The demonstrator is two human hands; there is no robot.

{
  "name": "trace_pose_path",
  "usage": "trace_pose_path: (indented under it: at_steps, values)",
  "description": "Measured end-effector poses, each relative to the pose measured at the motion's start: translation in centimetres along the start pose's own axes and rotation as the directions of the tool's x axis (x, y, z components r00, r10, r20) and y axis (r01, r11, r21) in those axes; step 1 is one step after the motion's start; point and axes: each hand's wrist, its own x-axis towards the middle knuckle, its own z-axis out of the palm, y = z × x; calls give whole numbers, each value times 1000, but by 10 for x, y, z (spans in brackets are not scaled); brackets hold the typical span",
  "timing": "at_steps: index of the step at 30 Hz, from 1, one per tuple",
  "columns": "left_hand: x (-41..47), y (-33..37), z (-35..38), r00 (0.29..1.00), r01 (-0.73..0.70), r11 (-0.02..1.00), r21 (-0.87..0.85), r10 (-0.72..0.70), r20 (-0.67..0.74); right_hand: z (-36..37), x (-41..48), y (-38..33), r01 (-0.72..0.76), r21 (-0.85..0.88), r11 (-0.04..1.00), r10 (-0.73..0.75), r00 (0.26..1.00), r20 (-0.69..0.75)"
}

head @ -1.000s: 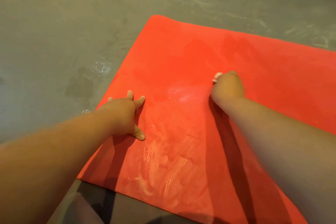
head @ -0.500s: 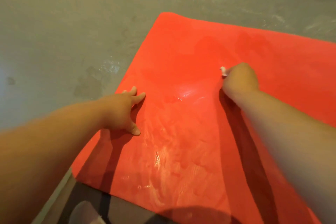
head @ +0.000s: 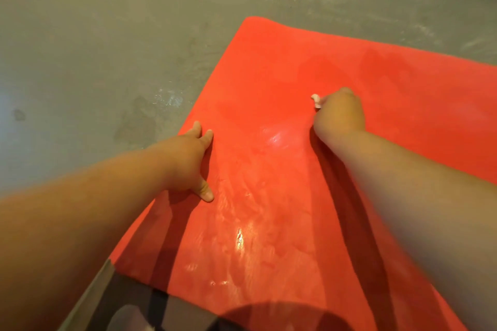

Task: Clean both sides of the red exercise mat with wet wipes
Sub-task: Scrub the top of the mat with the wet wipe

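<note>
– Edges first: where does the red mat (head: pixel 282 62) end nearest you?
– Its near edge crosses just below both forearms, with wet streaks shining above it. The mat lies flat on the grey floor (head: pixel 94 48).
– And the left hand (head: pixel 185 158)?
– It lies flat just inside the mat's left edge, fingers spread straight, holding nothing.
– The right hand (head: pixel 340 113)?
– Farther out, mid-mat, fingers curled round a white wet wipe (head: pixel 316 101) that peeks out on its left.
– Room beyond?
– Duller red mat runs to the far edge and off frame rightward. Floor spreads left and beyond, with a damp patch (head: pixel 137 121) near the left edge.
</note>
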Motion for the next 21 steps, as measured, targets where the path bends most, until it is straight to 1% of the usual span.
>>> trace_pose_path:
  at_steps: [1, 2, 3, 5, 6, 7, 8, 9, 10, 12, 13, 14, 15, 16, 17, 19, 20, 21]
  values:
    - [1, 1, -1, 1000, -4, 1000, 5, 4, 2, 5, -12, -18, 61, 39, 997, -61, 998, 22]
    - [1, 1, -2, 1000, -5, 1000, 8, 5, 4, 11, -30, -39, 155, 91, 984, -159, 986, 42]
    - [1, 1, -2, 1000, -6, 1000, 13, 6, 3, 19, -50, -57, 275, 137, 952, -283, 958, 49]
    - [1, 0, -2, 1000, -7, 1000, 24, 7, -2, 21, -91, -80, 499, 217, 839, -517, 855, 35]
    - [0, 0, -2, 1000, -8, 1000, 27, 8, -5, 20, -99, -81, 569, 235, 788, -593, 805, 39]
    - [0, 0, -2, 1000, -10, 1000, 28, 10, -10, 18, -95, -75, 598, 240, 764, -627, 777, 57]
    - [0, -1, -2, 1000, -12, 999, 30, 12, -14, 17, -81, -66, 586, 216, 781, -614, 784, 95]
    - [0, -1, -2, 1000, -13, 999, 33, 13, -16, 18, -64, -55, 546, 181, 818, -568, 816, 106]
    - [0, -2, -2, 1000, -13, 999, 36, 13, -14, 18, -44, -43, 471, 120, 874, -483, 870, 102]
    - [0, -2, -2, 1000, -14, 999, 43, 14, -14, 17, -16, -20, 272, 60, 960, -274, 961, 25]
    - [1, -2, -2, 1000, -15, 999, 47, 15, -15, 18, -14, -19, 199, 66, 978, -199, 980, -6]
    - [1, -2, -3, 1000, -15, 999, 49, 16, -14, 18, -22, -25, 189, 75, 979, -189, 982, -10]
    - [1, -2, -3, 1000, -15, 999, 50, 15, -12, 20, -35, -34, 235, 91, 968, -236, 972, -1]
    - [1, -3, -3, 1000, -15, 999, 51, 15, -11, 22, -54, -46, 311, 121, 943, -315, 949, 13]
    - [1, -3, -3, 1000, -17, 999, 52, 17, -12, 22, -75, -57, 417, 163, 894, -425, 905, 15]
    - [1, -3, -3, 1000, -20, 998, 54, 21, -17, 17, -111, -67, 592, 252, 766, -623, 780, 60]
    - [1, -3, -3, 1000, -20, 998, 53, 21, -20, 14, -116, -65, 643, 274, 715, -685, 723, 92]
    - [0, -3, -3, 1000, -20, 998, 53, 21, -21, 13, -112, -61, 668, 279, 690, -713, 693, 104]
